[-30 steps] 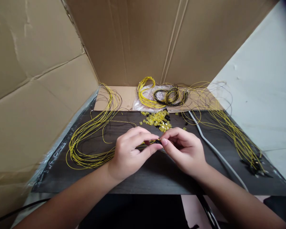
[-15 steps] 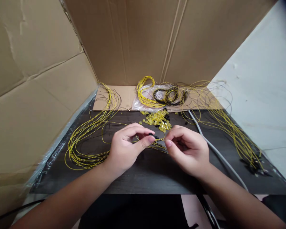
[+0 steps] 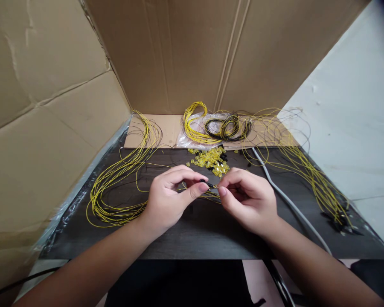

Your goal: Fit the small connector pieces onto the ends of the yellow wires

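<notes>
Over the middle of the dark tabletop, my left hand pinches a small black connector between thumb and forefinger. Close beside it on the right, my right hand has thumb and forefinger pressed together on a thin yellow wire at the connector's end. How far the wire sits inside the connector is too small to make out. Just beyond my fingers lies a pile of small clear-yellow plastic pieces, with black pieces mixed in at its right side.
Looped yellow and black wires lie at left. Yellow and black coils rest on a plastic bag at the back. Right of my hand run a grey cable and wires with black connectors. Cardboard walls stand behind and left.
My right hand has moved slightly left, bringing its fingertips closer to the black connector. My left hand keeps its pinch in nearly the same place.
</notes>
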Motion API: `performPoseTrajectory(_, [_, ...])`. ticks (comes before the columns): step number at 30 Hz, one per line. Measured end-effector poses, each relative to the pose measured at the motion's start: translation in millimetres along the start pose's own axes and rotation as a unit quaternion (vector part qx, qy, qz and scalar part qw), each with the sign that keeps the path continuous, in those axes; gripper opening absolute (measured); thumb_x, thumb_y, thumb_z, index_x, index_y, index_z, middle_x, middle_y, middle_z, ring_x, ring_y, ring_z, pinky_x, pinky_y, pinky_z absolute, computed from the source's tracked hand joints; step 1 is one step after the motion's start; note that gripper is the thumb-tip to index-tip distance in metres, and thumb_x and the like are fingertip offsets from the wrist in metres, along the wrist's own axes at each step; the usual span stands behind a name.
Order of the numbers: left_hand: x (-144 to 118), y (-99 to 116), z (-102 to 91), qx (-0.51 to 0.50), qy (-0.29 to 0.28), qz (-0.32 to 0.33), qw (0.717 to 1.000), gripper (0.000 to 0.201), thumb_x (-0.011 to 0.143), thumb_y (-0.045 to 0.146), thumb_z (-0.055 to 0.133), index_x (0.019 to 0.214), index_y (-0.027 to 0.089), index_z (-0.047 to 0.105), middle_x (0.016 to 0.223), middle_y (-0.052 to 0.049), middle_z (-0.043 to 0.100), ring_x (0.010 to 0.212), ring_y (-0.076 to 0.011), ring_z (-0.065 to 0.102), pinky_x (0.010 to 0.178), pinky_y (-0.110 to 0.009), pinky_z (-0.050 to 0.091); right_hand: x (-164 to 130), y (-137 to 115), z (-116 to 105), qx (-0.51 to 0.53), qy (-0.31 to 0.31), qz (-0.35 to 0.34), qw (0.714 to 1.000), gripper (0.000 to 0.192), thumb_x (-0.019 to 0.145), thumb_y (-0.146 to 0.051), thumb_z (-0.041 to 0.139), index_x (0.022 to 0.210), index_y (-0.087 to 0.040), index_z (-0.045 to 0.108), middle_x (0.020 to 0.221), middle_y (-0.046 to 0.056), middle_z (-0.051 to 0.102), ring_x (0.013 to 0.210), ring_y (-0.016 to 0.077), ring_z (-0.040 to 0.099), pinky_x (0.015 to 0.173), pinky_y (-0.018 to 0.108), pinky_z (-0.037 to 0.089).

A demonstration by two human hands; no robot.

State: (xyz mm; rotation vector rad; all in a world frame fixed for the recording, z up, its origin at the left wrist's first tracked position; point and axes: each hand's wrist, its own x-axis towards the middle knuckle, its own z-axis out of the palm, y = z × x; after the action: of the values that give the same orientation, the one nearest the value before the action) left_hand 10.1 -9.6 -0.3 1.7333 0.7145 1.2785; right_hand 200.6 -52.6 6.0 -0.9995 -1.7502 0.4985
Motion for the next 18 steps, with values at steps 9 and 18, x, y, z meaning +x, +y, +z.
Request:
performPoseTrajectory(9, [1.2, 1.7, 0.5, 0.018, 0.006, -0.003, 1.0, 0.009, 0.08, 0.022, 0.078, 0.088, 0.02, 0.076, 0.082, -0.003, 0.07, 0.076, -0.0121, 0.062, 0.067, -0.023, 0.049, 1.4, 0.8, -0.9, -0.019, -0.01, -0.022, 1.0, 0.008, 0.082, -0.01, 0.065, 0.082, -0.017, 0.061, 0.068, -0.001, 0.056, 0.054, 0.0069, 0.042, 0.051, 0.023, 0.032])
performPoseTrajectory(18, [1.5, 1.4, -0.5, 0.038, 0.004, 0.006, 0.999, 0.009, 0.08, 0.022, 0.078, 0.088, 0.019, 0.076, 0.083, -0.004, 0.071, 0.076, -0.0127, 0.063, 0.068, -0.024, 0.051, 2.6, 0.0, -2.7, -0.034, -0.014, -0.055, 0.998, 0.009, 0.081, -0.008, 0.064, 0.083, -0.017, 0.061, 0.07, -0.001, 0.059, 0.056, 0.0067, 0.042, 0.052, 0.022, 0.034])
